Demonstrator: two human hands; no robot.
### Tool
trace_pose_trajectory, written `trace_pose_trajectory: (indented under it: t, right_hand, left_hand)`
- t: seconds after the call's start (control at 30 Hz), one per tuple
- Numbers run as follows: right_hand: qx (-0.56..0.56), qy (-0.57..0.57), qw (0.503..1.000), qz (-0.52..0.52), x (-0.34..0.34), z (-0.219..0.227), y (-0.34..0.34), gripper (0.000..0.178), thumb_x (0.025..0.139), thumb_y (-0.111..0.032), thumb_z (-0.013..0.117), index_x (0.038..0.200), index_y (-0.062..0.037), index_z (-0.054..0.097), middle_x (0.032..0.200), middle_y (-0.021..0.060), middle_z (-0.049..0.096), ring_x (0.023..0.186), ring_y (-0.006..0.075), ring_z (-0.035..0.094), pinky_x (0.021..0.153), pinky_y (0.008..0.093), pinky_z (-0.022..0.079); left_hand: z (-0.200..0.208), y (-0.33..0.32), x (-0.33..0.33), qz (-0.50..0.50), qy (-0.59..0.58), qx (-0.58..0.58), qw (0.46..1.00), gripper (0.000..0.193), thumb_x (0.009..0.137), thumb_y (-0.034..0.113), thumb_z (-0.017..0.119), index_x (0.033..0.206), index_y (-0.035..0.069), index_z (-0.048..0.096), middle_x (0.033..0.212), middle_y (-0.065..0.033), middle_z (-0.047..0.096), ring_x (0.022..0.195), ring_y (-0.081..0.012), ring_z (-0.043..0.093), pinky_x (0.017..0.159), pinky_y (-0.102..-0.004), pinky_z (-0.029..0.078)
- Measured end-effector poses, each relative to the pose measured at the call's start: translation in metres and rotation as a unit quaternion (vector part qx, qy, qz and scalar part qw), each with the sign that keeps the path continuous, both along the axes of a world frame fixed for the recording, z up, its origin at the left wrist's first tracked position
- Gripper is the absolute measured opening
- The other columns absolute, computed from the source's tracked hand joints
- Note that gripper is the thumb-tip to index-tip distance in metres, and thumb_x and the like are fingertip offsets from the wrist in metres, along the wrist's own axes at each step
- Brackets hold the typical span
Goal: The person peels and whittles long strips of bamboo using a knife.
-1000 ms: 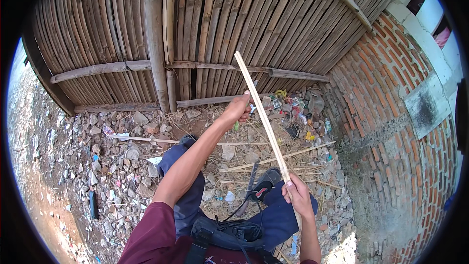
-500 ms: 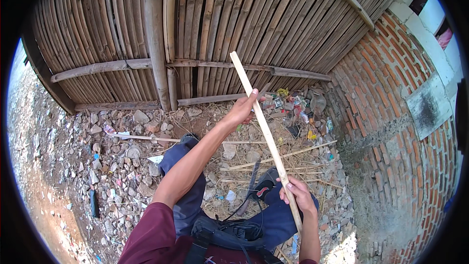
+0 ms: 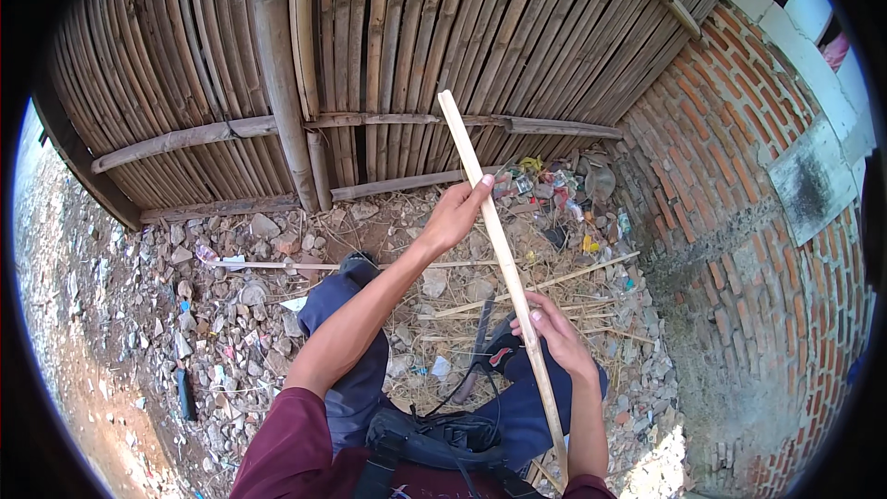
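A long pale split-bamboo strip slants from the bamboo wall down toward my lap. My left hand grips its upper part, thumb laid along the strip. Lower down, my right hand loosely holds the same strip, its fingers bent against it; some fingertips are hidden. Between my feet, a tool with a dark flat blade, perhaps a machete, lies on the ground beside my dark shoe.
The slatted bamboo wall stands ahead, a brick wall on the right. Stony ground holds thin bamboo pieces and a litter heap. A black pouch lies at my lap; a dark object lies far left.
My right hand has slid up the strip, closer to my left hand, and its fingers have loosened. The strip's lower part has swung slightly left. My left hand keeps its grip.
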State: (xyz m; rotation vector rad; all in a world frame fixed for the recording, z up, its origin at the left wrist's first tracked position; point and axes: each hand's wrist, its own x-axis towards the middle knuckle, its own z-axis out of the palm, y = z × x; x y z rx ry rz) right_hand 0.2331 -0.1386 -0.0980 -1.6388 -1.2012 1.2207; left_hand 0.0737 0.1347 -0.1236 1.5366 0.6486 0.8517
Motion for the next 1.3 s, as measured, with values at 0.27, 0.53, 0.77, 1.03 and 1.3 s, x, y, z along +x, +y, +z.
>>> trace_pose_trajectory:
  t: [0.27, 0.53, 0.77, 1.03, 1.3]
  right_hand:
    - [-0.01, 0.161, 0.986, -0.045, -0.037, 0.024, 0.068, 0.05, 0.118, -0.031, 0.041, 0.159, -0.0038, 0.042, 0.11, 0.0164, 0.072, 0.088, 0.0194, 0.073, 0.076, 0.0307, 0.059]
    - [0.043, 0.076, 0.995, -0.051, -0.023, 0.029, 0.08, 0.039, 0.119, -0.024, 0.039, 0.149, -0.0052, 0.054, 0.078, -0.001, 0.056, 0.055, 0.0022, 0.042, 0.05, 0.0191, 0.036]
    - [0.191, -0.337, 0.909, -0.155, 0.003, 0.055, 0.09, 0.023, 0.111, -0.012, 0.048, 0.128, 0.0, 0.057, 0.071, 0.022, 0.06, 0.064, 0.0397, 0.066, 0.06, 0.05, 0.046]
    - [0.122, -0.484, 0.856, -0.135, 0.049, 0.03, 0.108, 0.02, 0.109, -0.012, 0.052, 0.122, 0.0022, 0.058, 0.076, 0.0311, 0.067, 0.075, 0.0509, 0.07, 0.065, 0.0591, 0.052]
    - [0.081, -0.499, 0.859, -0.087, 0.066, -0.017, 0.125, 0.021, 0.107, -0.015, 0.056, 0.115, 0.0029, 0.061, 0.082, 0.0331, 0.069, 0.081, 0.0552, 0.069, 0.073, 0.0634, 0.054]
  left_hand:
    - [0.003, -0.005, -0.002, -0.005, -0.013, 0.021, 1.0, 0.058, 0.116, 0.051, 0.042, 0.13, 0.004, 0.074, 0.08, 0.0046, 0.055, 0.069, -0.007, 0.038, 0.063, -0.0276, 0.035]
    - [0.011, -0.002, -0.011, 0.022, 0.059, -0.043, 0.997, 0.087, 0.11, 0.072, 0.025, 0.088, -0.002, 0.065, 0.073, -0.007, 0.053, 0.073, -0.0211, 0.052, 0.071, -0.0414, 0.044]
    - [-0.007, 0.005, -0.007, 0.018, 0.086, -0.017, 0.996, 0.05, 0.109, 0.039, 0.058, 0.136, -0.002, 0.069, 0.088, -0.0037, 0.065, 0.073, -0.0162, 0.056, 0.073, -0.0377, 0.049]
    - [-0.007, 0.005, 0.006, -0.131, -0.068, -0.212, 0.966, 0.046, 0.114, 0.017, 0.047, 0.158, 0.005, 0.05, 0.087, -0.0014, 0.061, 0.065, -0.0091, 0.051, 0.062, -0.0256, 0.044]
    - [-0.017, 0.006, 0.019, -0.042, 0.077, -0.13, 0.988, 0.04, 0.111, 0.038, 0.058, 0.133, 0.004, 0.06, 0.082, 0.0004, 0.062, 0.064, -0.0103, 0.051, 0.061, -0.0294, 0.044]
